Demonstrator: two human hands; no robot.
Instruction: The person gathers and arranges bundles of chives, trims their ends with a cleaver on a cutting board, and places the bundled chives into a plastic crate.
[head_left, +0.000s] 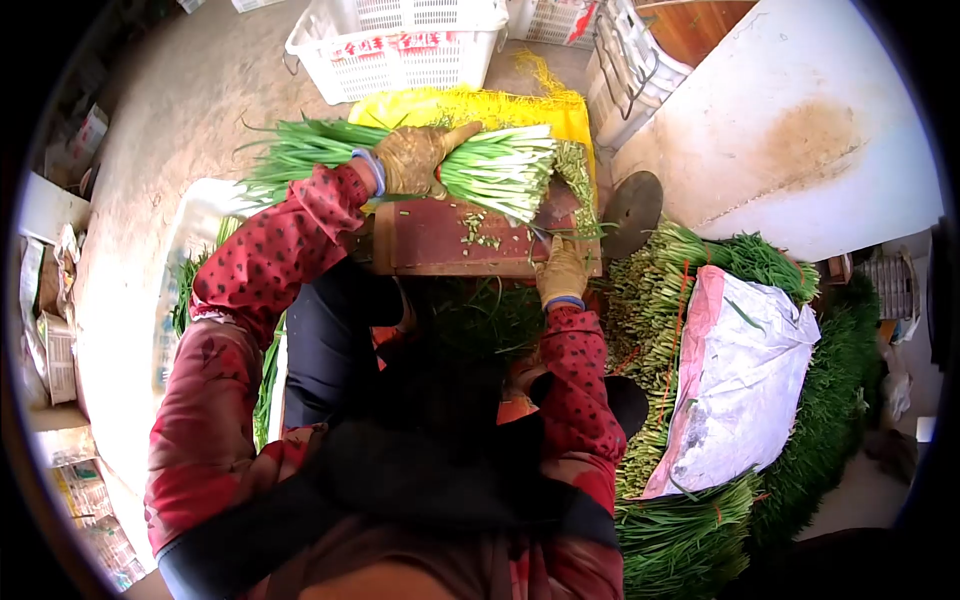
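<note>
My left hand (412, 162), in a soiled work glove, is closed around a thick bunch of green chives (500, 165). The white cut ends point right and the green leaves trail to the left. Below those ends, my gloved right hand (562, 272) grips a knife (541, 234), whose dark blade is only partly visible. Beneath both hands is a reddish cutting board (425, 238) with short trimmed stem pieces (480, 232) scattered on it. More trimmings (574, 175) are heaped along the right side of the yellow sack (570, 115).
A white plastic crate (400, 60) stands beyond the board. To the right lie stacked chive bundles (650, 300), partly under a white sack (745, 380). A round dark disc (633, 214) sits beside the board. At left is a pale tub (178, 300) with greens.
</note>
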